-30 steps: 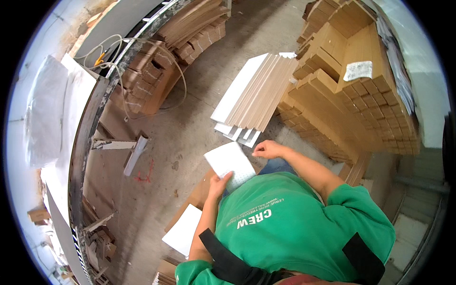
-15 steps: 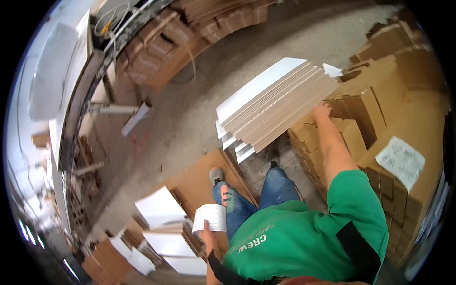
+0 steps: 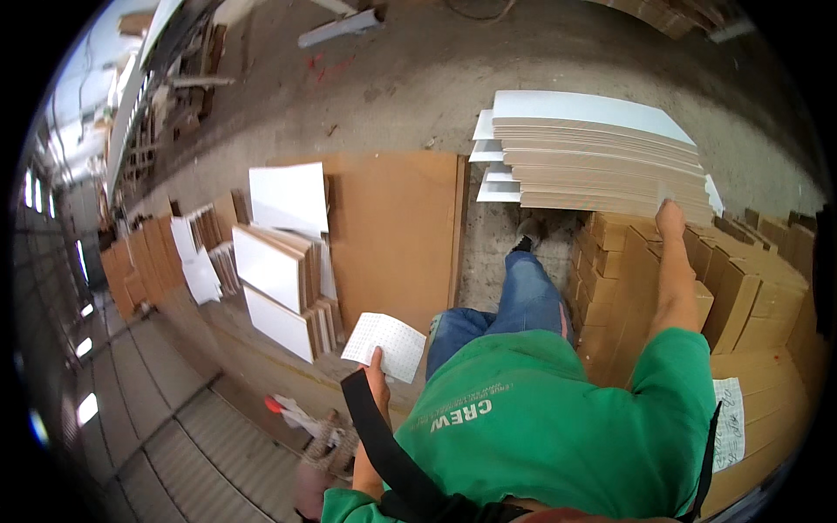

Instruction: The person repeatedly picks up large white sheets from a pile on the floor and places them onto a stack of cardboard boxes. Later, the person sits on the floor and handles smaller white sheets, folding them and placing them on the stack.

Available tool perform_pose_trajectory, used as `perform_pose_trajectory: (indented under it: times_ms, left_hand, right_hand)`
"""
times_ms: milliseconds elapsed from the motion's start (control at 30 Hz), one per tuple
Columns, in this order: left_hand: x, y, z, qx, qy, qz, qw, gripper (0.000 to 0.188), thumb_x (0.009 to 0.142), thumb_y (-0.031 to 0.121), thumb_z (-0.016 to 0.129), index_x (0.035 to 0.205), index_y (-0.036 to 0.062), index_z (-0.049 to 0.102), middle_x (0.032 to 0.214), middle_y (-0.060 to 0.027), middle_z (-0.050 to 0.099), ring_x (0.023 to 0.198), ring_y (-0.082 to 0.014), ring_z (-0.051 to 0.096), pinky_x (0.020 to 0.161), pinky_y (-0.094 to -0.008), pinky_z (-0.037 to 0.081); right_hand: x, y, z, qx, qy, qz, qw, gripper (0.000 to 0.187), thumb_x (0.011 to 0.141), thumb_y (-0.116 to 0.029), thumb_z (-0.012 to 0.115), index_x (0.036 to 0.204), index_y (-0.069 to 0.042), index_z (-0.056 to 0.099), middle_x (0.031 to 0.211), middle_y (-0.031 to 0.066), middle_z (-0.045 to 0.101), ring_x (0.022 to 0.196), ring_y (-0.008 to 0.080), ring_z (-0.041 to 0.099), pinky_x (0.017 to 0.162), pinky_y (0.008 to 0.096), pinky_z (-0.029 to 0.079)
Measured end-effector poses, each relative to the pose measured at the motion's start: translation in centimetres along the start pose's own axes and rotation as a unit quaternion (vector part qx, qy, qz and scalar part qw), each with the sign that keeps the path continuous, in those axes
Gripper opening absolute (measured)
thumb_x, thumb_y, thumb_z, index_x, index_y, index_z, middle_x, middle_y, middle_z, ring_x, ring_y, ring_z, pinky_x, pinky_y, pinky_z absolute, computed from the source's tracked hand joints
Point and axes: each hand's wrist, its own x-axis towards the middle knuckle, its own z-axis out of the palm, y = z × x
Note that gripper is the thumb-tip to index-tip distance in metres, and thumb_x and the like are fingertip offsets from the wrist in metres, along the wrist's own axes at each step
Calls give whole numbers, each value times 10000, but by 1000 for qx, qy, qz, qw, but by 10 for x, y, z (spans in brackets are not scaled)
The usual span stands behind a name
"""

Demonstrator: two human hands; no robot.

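My left hand (image 3: 375, 376) is closed on a white printed sheet (image 3: 389, 347), thumb on top; small marks cover the sheet in rows. On the right, my outstretched right hand (image 3: 670, 220) is at the near edge of a tall stack of boards (image 3: 602, 161) with white faces and brown edges. Its fingers are drawn together. A small pale patch (image 3: 665, 191) shows at the fingertips against the board edges; what it is cannot be made out. Several boards stick out from the stack's left side.
Brown cartons (image 3: 636, 296) crowd my right side, one bearing a handwritten paper (image 3: 729, 424). A large brown cardboard sheet (image 3: 397, 235) lies left of my legs, beside white-faced panels (image 3: 275, 266). Further left stand more brown pieces (image 3: 139, 266). A pale beam (image 3: 340, 28) lies on the concrete floor.
My view has swung round, so the board stack now lies level at the upper right. The right hand remains at the stack's near edge; the left still holds the printed sheet.
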Motion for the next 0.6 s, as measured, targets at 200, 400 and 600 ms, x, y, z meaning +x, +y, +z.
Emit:
perform_pose_trajectory:
  times_ms: [200, 400, 600]
  left_hand:
    - [-19, -89, -11, -17, -37, -114, 993, 368, 812, 79, 573, 1137, -73, 491, 1125, -126, 547, 999, -216, 527, 857, -326, 401]
    - [-11, -143, -20, -142, -120, -77, 980, 344, 805, 63, 577, 1117, -62, 503, 1092, -100, 567, 979, -200, 541, 825, -318, 422]
    - [-28, -204, -119, -389, -8, -111, 915, 306, 821, 98, 567, 1092, -33, 512, 1047, -88, 579, 931, -196, 566, 764, -334, 465]
  right_hand:
    - [-43, -76, 32, 188, 143, -328, 915, 213, 784, -64, 526, 974, -94, 618, 874, 162, 619, 778, 303, 596, 682, 375, 468]
    - [-194, -193, 61, 252, -49, -337, 906, 310, 674, -75, 653, 982, -59, 620, 819, 60, 619, 695, 125, 535, 620, 275, 444]
    - [-271, -250, 139, 532, -290, -172, 776, 299, 780, -70, 549, 1078, -67, 546, 967, 61, 567, 780, 173, 548, 645, 331, 458]
